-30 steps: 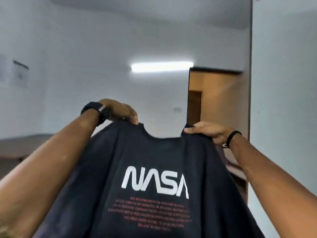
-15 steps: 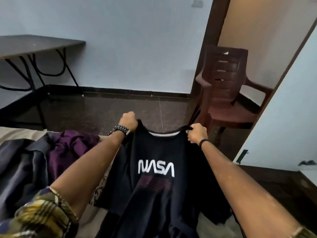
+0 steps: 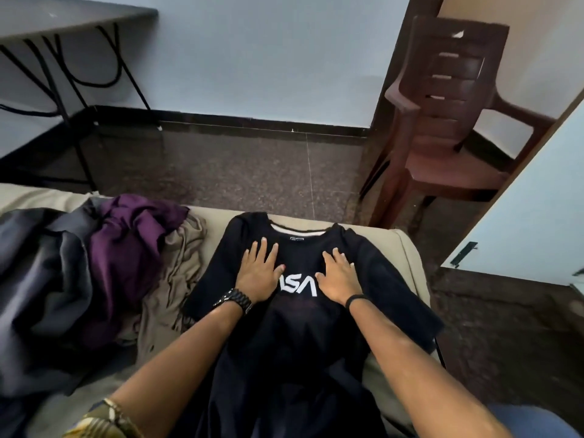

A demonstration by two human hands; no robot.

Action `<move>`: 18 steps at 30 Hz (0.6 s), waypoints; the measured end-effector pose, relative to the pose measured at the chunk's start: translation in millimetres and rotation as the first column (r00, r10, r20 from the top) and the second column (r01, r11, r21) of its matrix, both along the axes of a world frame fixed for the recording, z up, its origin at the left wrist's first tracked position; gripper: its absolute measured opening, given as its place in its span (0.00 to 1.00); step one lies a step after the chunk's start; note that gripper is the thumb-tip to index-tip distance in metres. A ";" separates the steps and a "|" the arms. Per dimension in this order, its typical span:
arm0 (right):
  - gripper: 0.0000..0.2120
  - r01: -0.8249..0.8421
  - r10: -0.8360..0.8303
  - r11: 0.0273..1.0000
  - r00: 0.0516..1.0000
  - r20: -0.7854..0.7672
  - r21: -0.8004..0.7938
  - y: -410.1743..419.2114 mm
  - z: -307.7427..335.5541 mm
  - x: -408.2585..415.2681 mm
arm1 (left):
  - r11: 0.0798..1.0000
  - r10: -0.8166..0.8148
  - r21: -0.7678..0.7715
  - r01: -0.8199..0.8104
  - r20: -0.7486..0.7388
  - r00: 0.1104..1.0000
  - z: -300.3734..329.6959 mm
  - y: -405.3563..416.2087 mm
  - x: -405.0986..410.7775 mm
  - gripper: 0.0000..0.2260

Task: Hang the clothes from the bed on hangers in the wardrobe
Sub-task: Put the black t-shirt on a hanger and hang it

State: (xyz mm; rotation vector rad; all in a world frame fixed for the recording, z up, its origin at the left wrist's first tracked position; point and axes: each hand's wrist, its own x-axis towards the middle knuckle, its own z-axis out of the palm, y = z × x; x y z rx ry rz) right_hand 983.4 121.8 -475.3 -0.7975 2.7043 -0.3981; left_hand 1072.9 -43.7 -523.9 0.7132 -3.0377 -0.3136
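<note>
A black NASA T-shirt [image 3: 316, 311] lies face up and spread flat on the beige bed [image 3: 407, 248], at the bed's right end. Its long axis runs from near to far: the collar points away toward the floor, and the hem comes toward the viewer and leaves the bottom of the view. Both palms lie on its chest. The left hand [image 3: 257, 270], with a dark watch at the wrist, lies flat with fingers straight and spread, covering the first letters of the white logo. The right hand [image 3: 339, 276], with a thin black band at the wrist, rests just right of the logo, fingers also straight and released. Neither hand grips the cloth. The fingertips point toward the collar, which lies just beyond them; both hands sit equally near it, one on each side of the shirt's midline.

To the left on the bed, well apart from the hands, lies a heap of other clothes: a purple garment [image 3: 126, 245], a grey garment [image 3: 41, 279] and a taupe one [image 3: 177, 279] whose edge touches the shirt's left sleeve. No hanger and no wardrobe can be seen. Far right stands a brown plastic chair [image 3: 442, 121]; far left, a folding table [image 3: 63, 14]. Nothing lies between the fingers and the collar.
</note>
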 end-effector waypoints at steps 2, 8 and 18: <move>0.25 -0.020 0.020 0.998 1.000 0.010 0.051 -4.3 2.1 20.5 | 0.999 -0.048 0.020 0.046 0.084 0.995 5.1 7.9 19.6 0.27; 0.15 -0.195 0.210 0.977 0.955 0.211 -0.088 -30.9 3.8 97.5 | 0.960 -0.091 0.265 0.086 0.007 0.996 27.0 29.9 115.2 0.24; 0.10 -0.466 0.656 0.745 0.644 0.394 -0.478 -70.2 31.0 278.8 | 0.840 0.543 0.395 -0.372 -0.616 0.571 59.6 37.5 327.3 0.16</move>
